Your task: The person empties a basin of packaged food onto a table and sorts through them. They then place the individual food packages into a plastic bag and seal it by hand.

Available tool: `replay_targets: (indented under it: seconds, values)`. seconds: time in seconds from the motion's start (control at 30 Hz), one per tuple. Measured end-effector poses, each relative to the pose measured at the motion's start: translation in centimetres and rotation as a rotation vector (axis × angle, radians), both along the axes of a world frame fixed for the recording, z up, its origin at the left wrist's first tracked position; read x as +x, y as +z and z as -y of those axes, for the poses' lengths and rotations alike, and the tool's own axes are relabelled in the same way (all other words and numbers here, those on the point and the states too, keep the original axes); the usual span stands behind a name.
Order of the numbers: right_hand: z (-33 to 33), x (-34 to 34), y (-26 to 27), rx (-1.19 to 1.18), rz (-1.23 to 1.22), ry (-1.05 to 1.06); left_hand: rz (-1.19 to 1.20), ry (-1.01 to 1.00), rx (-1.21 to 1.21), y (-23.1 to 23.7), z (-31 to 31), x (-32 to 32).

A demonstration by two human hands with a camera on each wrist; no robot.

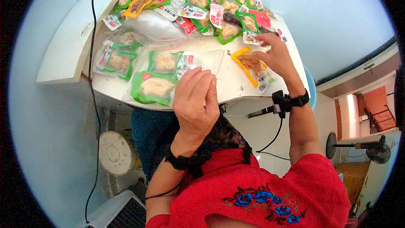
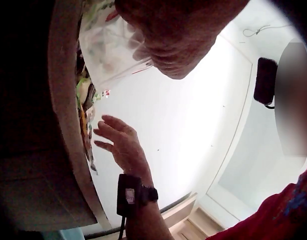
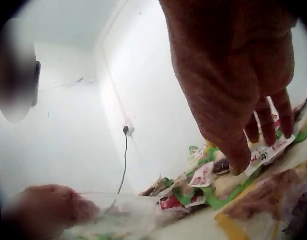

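Hands [image 1: 195, 96]: one at one clear bag [image 1: 210, 59], one near one yellow-edged packet [image 1: 251, 66].

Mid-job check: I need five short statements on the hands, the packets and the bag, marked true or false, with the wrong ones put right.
1. The left hand is at the clear bag. True.
2. The yellow-edged packet lies inside the clear bag. False: it lies outside it, on the table, close to the right hand.
3. Green-edged packets show through the clear bag. True.
4. The right hand is clenched into a fist. False: its fingers are extended, with gaps between them.
5. The large pile of packets is at the far side of the table from the person. True.
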State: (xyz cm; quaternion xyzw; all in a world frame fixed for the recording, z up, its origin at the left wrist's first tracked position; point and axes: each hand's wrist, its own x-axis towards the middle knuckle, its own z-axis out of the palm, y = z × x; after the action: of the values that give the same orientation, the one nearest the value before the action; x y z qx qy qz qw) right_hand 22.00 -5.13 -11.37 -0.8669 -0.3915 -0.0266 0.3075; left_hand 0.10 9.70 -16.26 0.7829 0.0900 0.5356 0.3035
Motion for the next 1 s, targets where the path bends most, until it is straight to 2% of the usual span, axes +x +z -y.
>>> replay_targets:
  seconds: [0.03, 0.13, 0.17, 0.4, 0.6, 0.63, 0.73, 0.9, 1.0]
  values:
    - [1.0, 0.3, -0.5, -0.077, 0.245, -0.014, 0.001, 0.003, 0.003, 0.0, 0.0, 0.0]
    - [3.0, -3.1, 0.7, -0.548, 0.143, -0.257, 0.007, 0.003, 0.005, 0.1, 0.0, 0.1]
    - [4.0, -3.2, 0.0, -0.621, 0.162, -0.217, 0.01, 0.0, 0.005, 0.1, 0.1, 0.1]
    - [5.6, -4.0, -2.0, -0.201, -0.127, -0.289, -0.003, -0.029, 0.002, 0.1, 0.3, 0.1]
    - [4.4, -5.8, -1.2, 0.459, -0.603, -0.157, 0.016, -0.017, -0.009, 0.0, 0.2, 0.2]
    - [4.5, -5.7, -1.2, 0.433, -0.599, -0.156, 0.006, -0.015, -0.011, 0.1, 0.2, 0.2]
    - [4.3, -6.9, -0.2, 0.573, -0.845, -0.048, -0.014, -0.006, -0.013, 0.4, 0.4, 0.1]
    - [3.9, -7.9, -0.2, 0.556, -1.144, 0.069, 0.001, -0.005, 0.011, 0.3, 0.6, 0.2]
    - [2.3, -9.0, -0.1, 0.593, -1.153, 0.061, 0.001, -0.009, 0.033, 0.6, 0.7, 0.3]
